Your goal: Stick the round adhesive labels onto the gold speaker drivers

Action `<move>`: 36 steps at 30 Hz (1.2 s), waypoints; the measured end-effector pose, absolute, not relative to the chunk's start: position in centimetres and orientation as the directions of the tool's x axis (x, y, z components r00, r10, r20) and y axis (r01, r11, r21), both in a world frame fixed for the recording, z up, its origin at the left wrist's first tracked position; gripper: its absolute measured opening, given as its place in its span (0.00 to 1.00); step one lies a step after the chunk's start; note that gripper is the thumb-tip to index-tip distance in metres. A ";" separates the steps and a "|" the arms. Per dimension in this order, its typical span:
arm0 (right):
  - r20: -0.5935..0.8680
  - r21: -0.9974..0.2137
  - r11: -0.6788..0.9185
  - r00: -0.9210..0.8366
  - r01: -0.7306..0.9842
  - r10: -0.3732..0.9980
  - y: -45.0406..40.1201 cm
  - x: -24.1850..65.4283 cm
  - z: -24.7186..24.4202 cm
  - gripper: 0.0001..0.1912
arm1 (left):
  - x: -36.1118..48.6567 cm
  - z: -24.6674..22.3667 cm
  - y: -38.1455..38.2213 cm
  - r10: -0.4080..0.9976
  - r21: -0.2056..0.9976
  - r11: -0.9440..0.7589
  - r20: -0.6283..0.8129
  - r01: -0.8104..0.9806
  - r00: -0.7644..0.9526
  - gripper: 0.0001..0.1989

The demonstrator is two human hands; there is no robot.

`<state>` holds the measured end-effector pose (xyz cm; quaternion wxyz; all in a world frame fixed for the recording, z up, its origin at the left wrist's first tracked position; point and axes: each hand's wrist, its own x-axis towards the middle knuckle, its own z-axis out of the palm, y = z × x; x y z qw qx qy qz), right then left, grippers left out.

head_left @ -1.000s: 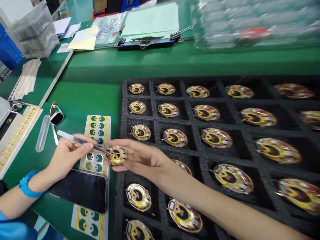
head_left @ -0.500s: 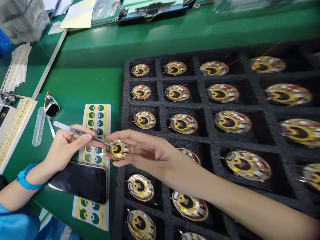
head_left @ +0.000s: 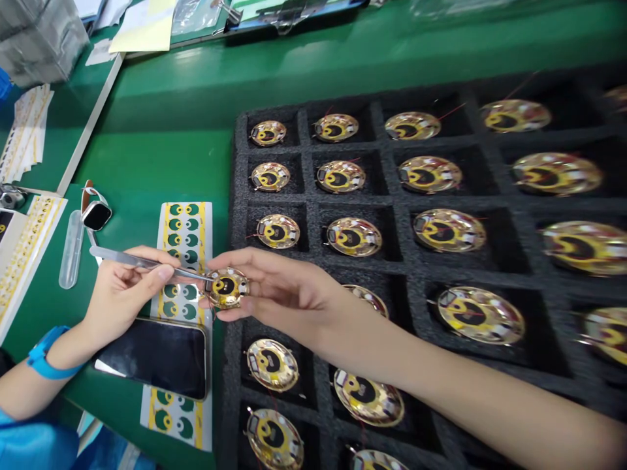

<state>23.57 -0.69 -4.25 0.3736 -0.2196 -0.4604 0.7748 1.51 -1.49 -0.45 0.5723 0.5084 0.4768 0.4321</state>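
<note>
Pinched in my left hand [head_left: 128, 284] is a pair of metal tweezers [head_left: 117, 256]. Their tips touch or hover just over the upper left of a small round gold electronic module [head_left: 228, 288] with a yellow-and-black face. My right hand [head_left: 289, 294] grips this module by its edge between fingers and thumb, and a thin red wire hangs below it. Beneath my left hand lies a dark-screened phone [head_left: 154, 359], resting on a sheet of yellow-and-white stickers [head_left: 209, 225] with cut-out shapes.
A black foam tray [head_left: 239, 163] holds many similar gold modules, one per compartment. A smartwatch [head_left: 96, 215] and a clear plastic strip [head_left: 72, 254] lie left. More sticker sheets [head_left: 27, 134] are at the far left; a clipboard [head_left: 294, 14] lies at the back.
The view has shifted slightly, so everything appears a little further left. The tweezers lie at a flatter angle at the module. Both hands keep their holds.
</note>
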 end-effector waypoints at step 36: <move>-0.068 -0.923 -0.276 -0.594 -0.267 0.801 -0.6 23.6 -3.7 0.15 | 2.4 0.9 -2.4 0.961 0.869 -0.271 0.223 0.413 0.160 0.04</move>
